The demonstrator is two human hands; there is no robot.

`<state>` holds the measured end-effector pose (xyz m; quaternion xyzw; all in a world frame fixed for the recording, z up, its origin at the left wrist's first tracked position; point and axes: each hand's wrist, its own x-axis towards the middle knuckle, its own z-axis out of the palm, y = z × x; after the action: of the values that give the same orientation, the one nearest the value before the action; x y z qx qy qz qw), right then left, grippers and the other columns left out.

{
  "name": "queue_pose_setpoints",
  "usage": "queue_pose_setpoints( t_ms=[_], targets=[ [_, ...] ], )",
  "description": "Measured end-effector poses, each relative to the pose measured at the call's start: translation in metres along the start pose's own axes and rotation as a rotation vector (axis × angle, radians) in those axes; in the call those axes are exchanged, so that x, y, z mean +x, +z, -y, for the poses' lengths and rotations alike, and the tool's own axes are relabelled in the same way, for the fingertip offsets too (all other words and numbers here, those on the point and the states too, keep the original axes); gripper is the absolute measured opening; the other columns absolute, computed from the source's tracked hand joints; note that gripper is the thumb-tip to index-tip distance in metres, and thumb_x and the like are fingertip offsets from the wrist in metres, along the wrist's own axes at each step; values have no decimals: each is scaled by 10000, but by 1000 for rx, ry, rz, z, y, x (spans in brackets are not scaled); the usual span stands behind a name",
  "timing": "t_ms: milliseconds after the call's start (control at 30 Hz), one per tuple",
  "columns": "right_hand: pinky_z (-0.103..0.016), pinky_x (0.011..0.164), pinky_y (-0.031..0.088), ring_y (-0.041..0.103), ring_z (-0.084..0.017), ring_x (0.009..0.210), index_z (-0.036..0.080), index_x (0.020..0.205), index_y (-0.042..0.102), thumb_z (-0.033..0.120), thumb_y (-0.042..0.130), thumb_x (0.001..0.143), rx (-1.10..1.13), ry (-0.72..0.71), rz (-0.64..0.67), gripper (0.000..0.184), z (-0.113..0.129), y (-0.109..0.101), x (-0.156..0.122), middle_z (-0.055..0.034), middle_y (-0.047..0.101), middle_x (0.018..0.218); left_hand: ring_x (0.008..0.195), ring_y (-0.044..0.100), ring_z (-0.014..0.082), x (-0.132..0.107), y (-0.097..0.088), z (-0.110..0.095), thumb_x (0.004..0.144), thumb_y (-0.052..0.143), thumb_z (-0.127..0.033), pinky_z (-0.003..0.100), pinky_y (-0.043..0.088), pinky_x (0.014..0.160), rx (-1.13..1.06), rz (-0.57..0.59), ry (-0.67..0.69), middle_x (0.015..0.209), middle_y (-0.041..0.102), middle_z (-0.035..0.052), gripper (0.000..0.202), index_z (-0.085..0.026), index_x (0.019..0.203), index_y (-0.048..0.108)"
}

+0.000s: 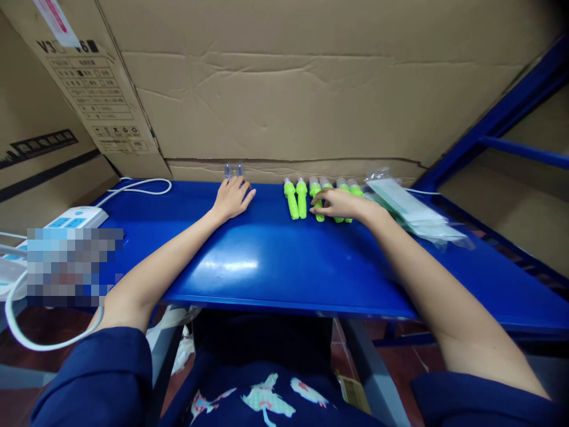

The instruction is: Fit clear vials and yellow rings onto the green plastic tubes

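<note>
My left hand (232,197) lies palm down at the back of the blue table (267,249), thumb spread out. Its fingertips reach two small clear plastic caps (228,171) standing upright; whether they touch is unclear. My right hand (340,203) is bent over a row of lime-green stick-shaped plastic pieces with clear tips, its fingers curved and apart above one green stick (319,214). Contact with that stick appears likely, but no firm grip shows. Two more green sticks (297,201) lie side by side to the left of this hand. Others are partly hidden beneath it.
Clear plastic bags with pale flat contents (411,207) lie to the right of the sticks. At left are a white power strip (75,219) and a white cable (151,188). Cardboard (288,89) walls off the back; a blue metal frame (502,124) rises at right.
</note>
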<state>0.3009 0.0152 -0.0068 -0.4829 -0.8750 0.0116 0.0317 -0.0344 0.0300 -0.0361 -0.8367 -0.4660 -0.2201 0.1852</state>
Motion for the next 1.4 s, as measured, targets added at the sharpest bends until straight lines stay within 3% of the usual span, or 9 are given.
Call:
queue_pose_setpoints(
  t_ms=[133, 267, 500, 667, 833, 1000, 1167, 1300, 1400],
  targets=[
    [-414, 845, 544, 702, -271, 964, 194, 1086, 733, 363, 559, 931, -71, 45, -104, 288, -1, 3, 3, -137, 723, 1118, 1161, 606, 343, 0, 0, 0, 1048, 285, -445, 481, 432, 975, -8, 4, -4, 1237, 666, 190, 503, -138, 1149, 672],
    [-454, 955, 506, 672, -305, 1081, 121, 1245, 664, 337, 467, 982, -132, 53, -227, 393, 12, 6, 5, -188, 699, 1196, 1156, 608, 341, 0, 0, 0, 1051, 276, -447, 475, 436, 969, 4, 2, 0, 1240, 665, 190, 514, -136, 1151, 674],
    [-579, 1081, 407, 467, -364, 1417, 143, 1456, 536, 351, 363, 1043, -72, 55, -88, 494, 37, 23, 9, -183, 479, 1550, 1146, 612, 338, 0, 2, 1, 1048, 291, -437, 476, 437, 966, 5, 8, 4, 1236, 665, 190, 497, -138, 1149, 675],
    [-539, 1060, 406, 480, -357, 1406, 102, 1411, 567, 329, 358, 1042, -98, 66, -78, 481, 39, 27, 10, -196, 496, 1533, 1154, 607, 343, 0, 2, 0, 1046, 291, -438, 484, 434, 974, -12, 14, -5, 1238, 660, 199, 497, -135, 1139, 674],
    [-488, 979, 415, 613, -349, 1214, 93, 1297, 629, 315, 373, 1040, -146, 63, -64, 426, 43, 21, 9, -201, 624, 1363, 1157, 605, 336, 0, 4, 3, 1035, 328, -392, 466, 436, 978, 19, 20, -13, 1237, 659, 190, 443, -131, 1155, 666],
    [-464, 941, 406, 630, -348, 1142, 97, 1207, 651, 302, 391, 1034, -185, 72, -51, 374, 45, 18, 9, -186, 652, 1276, 1187, 592, 340, -1, 5, 3, 1006, 368, -315, 465, 435, 990, 46, 61, -59, 1269, 639, 187, 384, -123, 1188, 647],
    [-468, 951, 397, 624, -354, 1144, 98, 1211, 643, 303, 389, 1035, -195, 75, -42, 371, 44, 17, 9, -190, 639, 1298, 1255, 553, 370, 5, -8, 14, 977, 427, -308, 494, 425, 1037, 70, 62, -106, 1370, 580, 218, 391, -108, 1264, 604],
    [-458, 962, 394, 619, -353, 1155, 90, 1229, 630, 295, 363, 1042, -213, 68, -47, 385, 48, 20, 10, -202, 630, 1310, 1318, 515, 367, 19, -31, 36, 972, 458, -304, 509, 418, 1080, 24, -45, -322, 1385, 556, 201, 384, -139, 1307, 545],
    [-452, 963, 395, 630, -346, 1131, 82, 1237, 628, 286, 344, 1046, -225, 55, -59, 398, 53, 24, 11, -201, 634, 1292, 1335, 509, 352, 32, -39, 47, 975, 453, -282, 504, 419, 1094, -8, -54, -414, 1395, 529, 192, 377, -158, 1327, 508]
  ],
)
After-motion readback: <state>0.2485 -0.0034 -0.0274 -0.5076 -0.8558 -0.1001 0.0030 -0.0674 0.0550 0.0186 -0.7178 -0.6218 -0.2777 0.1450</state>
